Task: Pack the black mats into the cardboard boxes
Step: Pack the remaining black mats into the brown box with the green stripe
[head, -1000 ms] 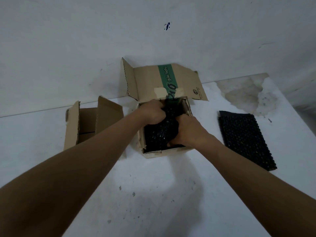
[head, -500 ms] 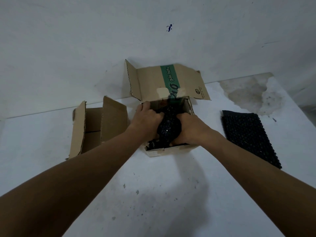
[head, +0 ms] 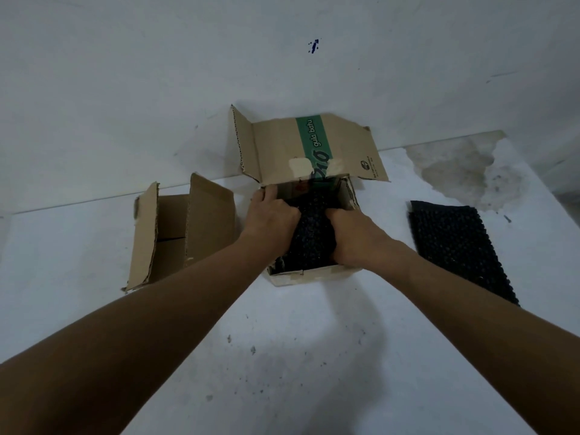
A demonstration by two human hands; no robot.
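Both your hands are down in the open brown cardboard box w/ the green printed stripe on its raised flap (head: 317, 274), centre of the white floor (head: 314, 356) and close to the white wall (head: 188, 73). Your left hand (head: 270, 215) is curled over the left side of a bunched-up black studded rubber mat (head: 312, 237); the thumb side rests near the box's left wall. Your right hand (head: 354, 233) is closed on the mat's right side, fingers wrapped round it. So the mat is squeezed between the 2 hands, mostly inside the box, its rounded top bulging above the front edge. The rear flap stands up & leans on the wall.

To your left, just beside that box, sits a second plain brown cardboard box (head: 175, 233), flaps up, open top; nothing visible inside from this angle. To your right, well apart from the boxes, a second flat black studded mat (head: 455, 246) lies spread on the floor. Behind it there's a grey patch of peeled paint (head: 461, 167).
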